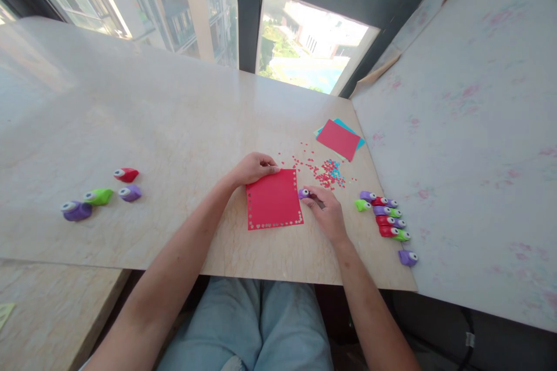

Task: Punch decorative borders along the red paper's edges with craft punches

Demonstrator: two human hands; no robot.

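Note:
A red paper sheet (273, 199) with punched holes along its edges lies flat on the beige table (174, 127) in front of me. My left hand (252, 167) pinches the sheet's top left corner. At the sheet's right edge, my right hand (325, 211) grips a small purple paper punch (303, 193). Red and blue punched-out bits (324, 173) lie scattered just beyond my right hand.
A row of several purple, red and green punches (385, 215) lies right of my right hand, one purple punch (408, 257) near the table corner. Left are several more punches (99, 196). Red and blue sheets (339, 138) are stacked far right, by a wall.

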